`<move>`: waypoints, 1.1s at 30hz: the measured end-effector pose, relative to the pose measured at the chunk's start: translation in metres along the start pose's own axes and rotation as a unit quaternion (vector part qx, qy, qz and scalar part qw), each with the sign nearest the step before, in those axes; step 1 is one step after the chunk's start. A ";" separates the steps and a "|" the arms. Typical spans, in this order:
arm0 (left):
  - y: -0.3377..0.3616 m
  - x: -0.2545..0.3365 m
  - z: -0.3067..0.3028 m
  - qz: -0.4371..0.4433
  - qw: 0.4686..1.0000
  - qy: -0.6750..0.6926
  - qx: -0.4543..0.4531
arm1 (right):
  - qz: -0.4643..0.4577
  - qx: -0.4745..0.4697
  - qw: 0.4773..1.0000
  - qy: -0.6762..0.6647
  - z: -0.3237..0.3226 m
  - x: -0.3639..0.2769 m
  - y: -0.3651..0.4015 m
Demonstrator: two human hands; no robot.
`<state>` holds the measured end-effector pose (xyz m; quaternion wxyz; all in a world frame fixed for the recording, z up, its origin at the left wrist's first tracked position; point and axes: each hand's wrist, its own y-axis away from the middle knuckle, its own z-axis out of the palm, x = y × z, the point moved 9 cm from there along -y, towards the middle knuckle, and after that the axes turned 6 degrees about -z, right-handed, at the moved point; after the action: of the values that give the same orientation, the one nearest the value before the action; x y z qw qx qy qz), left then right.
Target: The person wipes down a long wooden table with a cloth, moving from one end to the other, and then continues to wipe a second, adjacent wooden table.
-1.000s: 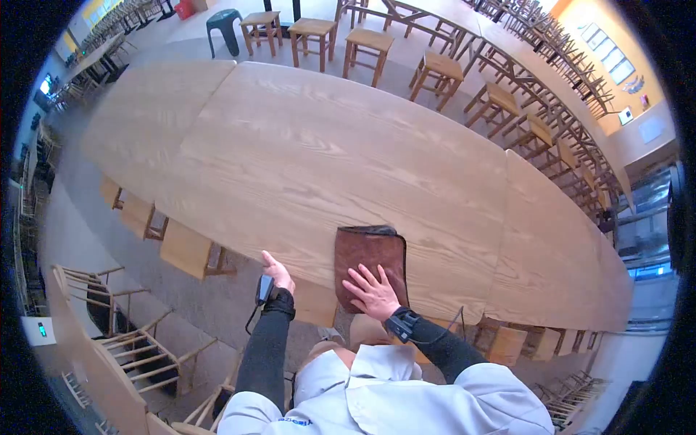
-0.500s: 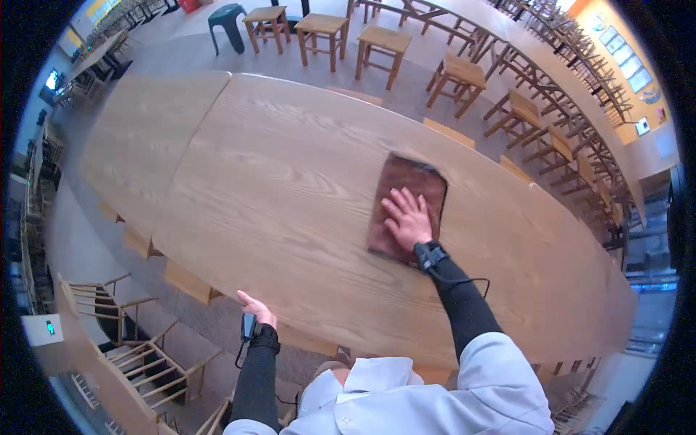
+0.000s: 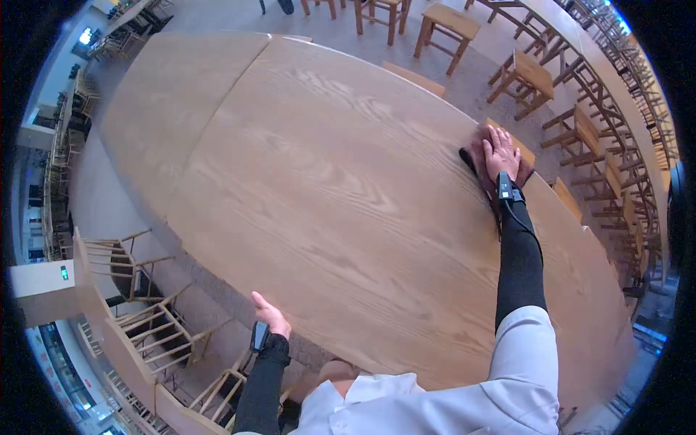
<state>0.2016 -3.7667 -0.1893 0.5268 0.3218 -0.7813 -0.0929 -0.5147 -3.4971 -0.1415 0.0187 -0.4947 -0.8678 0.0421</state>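
My right hand (image 3: 502, 154) lies flat on a brown cloth (image 3: 479, 159), its fingers stretched out towards the table's far edge. Under the palm the cloth is bunched and reaches over that edge, with a dark border showing on its left side. The light wooden table (image 3: 326, 203) spreads out between my two hands. My left hand (image 3: 272, 317) is at the near edge of the table, holding nothing I can see. One digit points up and away from it, while its other fingers are partly hidden.
Wooden stools (image 3: 447, 30) stand along the floor beyond the far edge, and a stool seat (image 3: 413, 78) is partly tucked under it. On the right runs another long table (image 3: 612, 83) with stools. At lower left, upturned stools (image 3: 156, 333) rest on a neighbouring table (image 3: 116, 319).
My right hand has pushed the cloth away and to the right, from mid-table to the far edge, and the cloth has bunched up. The view has shifted; my left hand stays by the near edge.
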 end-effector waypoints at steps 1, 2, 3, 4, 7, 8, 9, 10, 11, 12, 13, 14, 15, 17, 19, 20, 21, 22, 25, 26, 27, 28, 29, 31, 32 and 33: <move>0.003 -0.002 -0.005 -0.025 0.999 -0.041 0.021 | -0.005 -0.004 1.000 0.001 0.005 -0.006 0.005; 0.001 0.001 -0.001 0.016 1.000 -0.012 -0.001 | 0.000 0.011 1.000 0.018 0.005 -0.011 0.009; 0.001 -0.002 0.002 0.008 1.000 -0.010 0.004 | 0.004 0.025 0.999 0.036 0.005 -0.015 0.013; 0.002 0.001 0.003 0.035 0.999 -0.003 0.015 | -0.017 0.026 0.999 0.029 0.002 -0.031 0.024; -0.016 -0.007 -0.006 0.108 0.993 -0.016 0.050 | -0.097 -0.016 0.995 -0.004 -0.013 -0.104 0.083; -0.018 -0.016 -0.002 0.042 0.999 -0.012 0.027 | -0.132 -0.012 0.991 -0.019 -0.023 -0.132 0.110; -0.019 -0.023 0.004 -0.022 1.000 -0.007 0.004 | -0.166 -0.006 0.986 -0.034 -0.032 -0.161 0.138; -0.014 -0.015 0.004 0.022 1.000 0.006 0.014 | -0.194 -0.006 0.980 -0.046 -0.039 -0.189 0.168; -0.017 -0.019 0.007 0.023 1.000 0.009 0.007 | -0.221 -0.005 0.973 -0.058 -0.045 -0.214 0.199; -0.024 -0.023 0.007 0.041 0.999 0.004 0.027 | -0.244 0.006 0.966 -0.088 -0.056 -0.236 0.230; -0.025 -0.023 0.006 0.060 0.997 -0.001 0.045 | -0.265 0.017 0.957 -0.118 -0.067 -0.257 0.261; -0.019 -0.019 0.004 0.044 0.997 -0.021 0.053 | -0.271 -0.005 0.955 -0.124 -0.074 -0.276 0.291; -0.019 -0.020 0.010 0.043 0.998 -0.016 0.044 | -0.278 -0.027 0.951 -0.129 -0.080 -0.295 0.321; -0.020 -0.022 0.009 0.096 0.992 0.008 0.083 | -0.315 -0.052 0.936 -0.152 -0.083 -0.327 0.380; -0.019 -0.014 0.000 0.088 0.991 -0.054 0.085 | -0.332 -0.068 0.928 -0.152 -0.084 -0.349 0.427; -0.017 -0.009 -0.001 0.080 0.988 -0.116 0.066 | -0.338 -0.078 0.926 -0.151 -0.083 -0.357 0.445; -0.014 -0.004 -0.003 0.072 0.980 -0.178 0.046 | -0.346 -0.079 0.923 -0.148 -0.083 -0.363 0.462; -0.013 -0.003 -0.002 0.067 0.969 -0.237 0.025 | -0.353 -0.080 0.920 -0.152 -0.084 -0.367 0.476; -0.006 0.003 0.007 0.121 0.991 -0.045 -0.023 | -0.372 -0.098 0.913 -0.136 -0.085 -0.367 0.499; -0.021 -0.002 0.011 0.115 0.988 -0.097 -0.040 | -0.383 -0.099 0.912 -0.112 -0.082 -0.368 0.502; -0.048 -0.014 0.019 0.120 0.987 -0.094 -0.045 | -0.392 -0.100 0.910 -0.088 -0.080 -0.369 0.502; -0.077 -0.028 0.029 0.126 0.989 -0.072 -0.038 | -0.387 -0.095 0.913 -0.086 -0.079 -0.368 0.500; -0.091 -0.031 0.038 0.131 0.990 -0.050 -0.031 | -0.397 -0.090 0.909 -0.084 -0.078 -0.369 0.500; -0.098 -0.013 0.030 0.047 0.991 -0.112 -0.048 | -0.408 -0.087 0.899 -0.133 -0.081 -0.370 0.497; -0.095 0.003 0.030 0.066 0.993 -0.084 -0.048 | -0.419 -0.085 0.891 -0.154 -0.085 -0.375 0.489; -0.090 0.020 0.027 0.084 0.994 -0.055 -0.045 | -0.432 -0.084 0.880 -0.177 -0.089 -0.380 0.477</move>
<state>0.2092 -3.8540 -0.2294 0.5026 0.2253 -0.8284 -0.1015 0.0940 -3.5772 -0.0933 -0.1607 -0.0543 -0.9845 0.0441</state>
